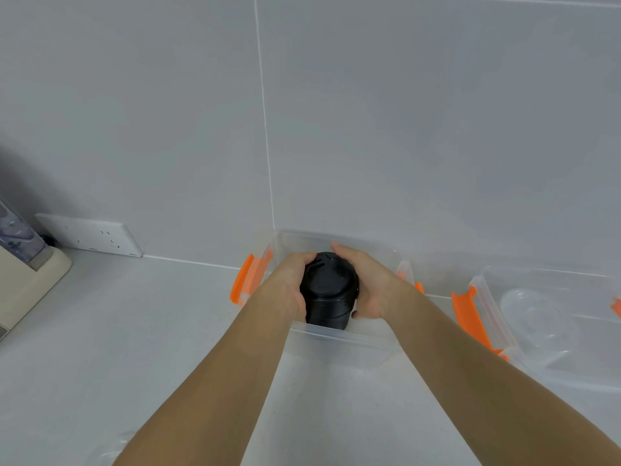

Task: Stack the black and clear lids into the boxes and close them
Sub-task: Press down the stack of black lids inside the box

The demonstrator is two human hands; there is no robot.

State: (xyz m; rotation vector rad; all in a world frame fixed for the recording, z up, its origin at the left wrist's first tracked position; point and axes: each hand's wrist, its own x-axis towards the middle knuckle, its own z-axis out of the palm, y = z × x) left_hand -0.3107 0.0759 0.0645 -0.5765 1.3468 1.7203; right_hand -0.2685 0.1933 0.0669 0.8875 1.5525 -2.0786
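A tall stack of black lids point(328, 290) stands inside a clear plastic box point(339, 344) with orange side latches, set against the wall. My left hand point(290, 284) grips the stack's left side and my right hand point(364, 284) grips its right side. A second clear box point(551, 368) with orange latches sits at the right, and clear lids point(534, 314) lie inside it. The lower part of the black stack is hidden behind the box's near wall.
The grey tiled wall rises right behind the boxes. A white wall socket point(90, 235) is at the left, beside a beige appliance point(27, 280). A clear plastic item point(107, 455) shows at the bottom edge, under my left forearm. Grey countertop point(134, 331) spreads left of the box.
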